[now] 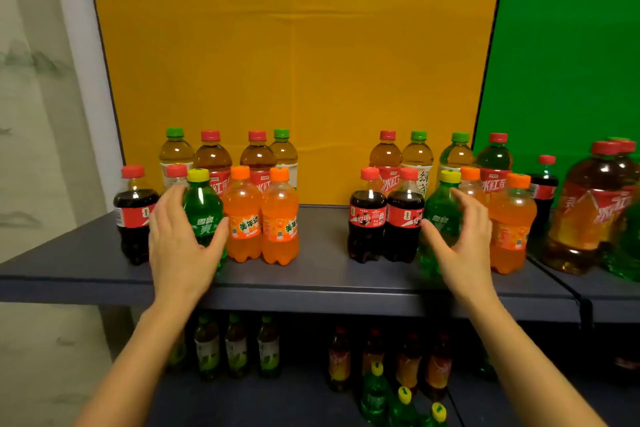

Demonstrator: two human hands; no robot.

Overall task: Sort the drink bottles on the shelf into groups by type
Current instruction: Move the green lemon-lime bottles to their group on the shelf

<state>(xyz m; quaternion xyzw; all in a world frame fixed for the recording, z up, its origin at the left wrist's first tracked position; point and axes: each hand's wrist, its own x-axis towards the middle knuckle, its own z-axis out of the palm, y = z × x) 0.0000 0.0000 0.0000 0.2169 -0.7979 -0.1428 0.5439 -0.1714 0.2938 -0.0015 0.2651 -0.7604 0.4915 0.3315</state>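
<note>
Two clusters of bottles stand on the dark shelf [322, 274]. The left cluster has a cola bottle [133, 218], a green soda bottle [202, 208], two orange soda bottles [244, 215] and tea bottles [212, 156] behind. My left hand [180, 246] is spread around the green soda bottle, fingers on its left and thumb on its right. The right cluster has two cola bottles [367, 218], a green soda bottle [443, 211], orange soda bottles [512, 229] and tea bottles [417, 156]. Around that second green bottle lies my right hand [464, 250], fingers straight, thumb on its left side.
A yellow panel [294, 62] backs the shelf, a green panel [568, 45] stands to the right. Large tea bottles [585, 211] and a cola bottle [543, 191] crowd the far right. The lower shelf holds more tea and green soda bottles [375, 392]. A gap separates the two clusters.
</note>
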